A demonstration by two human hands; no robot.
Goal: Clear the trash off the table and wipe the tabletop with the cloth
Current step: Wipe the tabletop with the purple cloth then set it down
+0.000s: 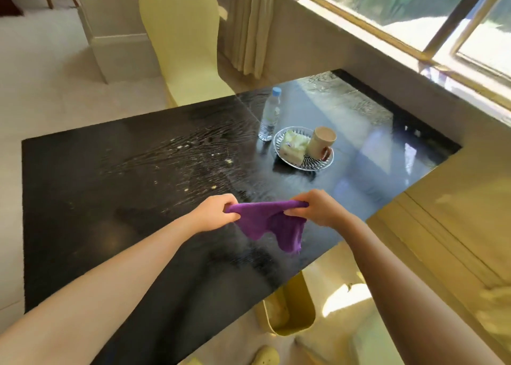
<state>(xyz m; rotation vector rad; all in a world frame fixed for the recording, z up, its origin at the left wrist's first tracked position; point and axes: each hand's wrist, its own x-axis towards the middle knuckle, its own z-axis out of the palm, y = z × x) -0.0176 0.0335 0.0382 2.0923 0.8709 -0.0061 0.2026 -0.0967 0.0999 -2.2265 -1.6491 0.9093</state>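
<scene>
Purple cloth stretched between two hands above a crumb-strewn black table

At 9 o'clock, pale crumbs (193, 154) scatter over the dark table (69, 198). The left hand (214, 212) pinches one corner of the purple cloth (272, 223), fingers closed tight; the right hand (318, 208) clamps the other corner, the rest hanging loose above the tabletop. Towards 1 o'clock stand a water bottle (270, 114), label unreadable, and a wire basket (303, 151) holding a packet and a beige mug (320, 143).
</scene>
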